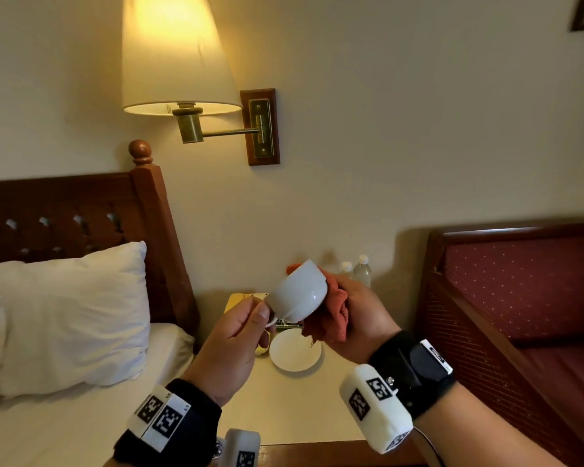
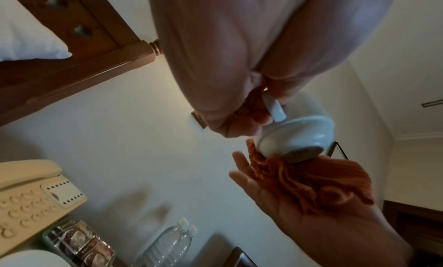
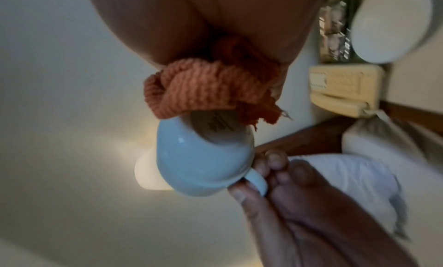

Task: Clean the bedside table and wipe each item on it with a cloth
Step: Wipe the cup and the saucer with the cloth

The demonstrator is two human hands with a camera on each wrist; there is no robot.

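bedside table (image 1: 304, 412) below, left hand (image 1: 231, 345) pinching tilted cup (image 1: 299, 293), base toward right hand's (image 1: 361, 318) cloth (image 1: 327, 318)

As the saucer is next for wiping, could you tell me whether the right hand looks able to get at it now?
Probably yes: the round white saucer lies uncovered on the cream bedside table, just below the right hand, which holds the orange cloth.

text: none legible | cup (image 3: 203, 157) base: dark print, blurred | wristbands (image 1: 161, 417): coded squares only
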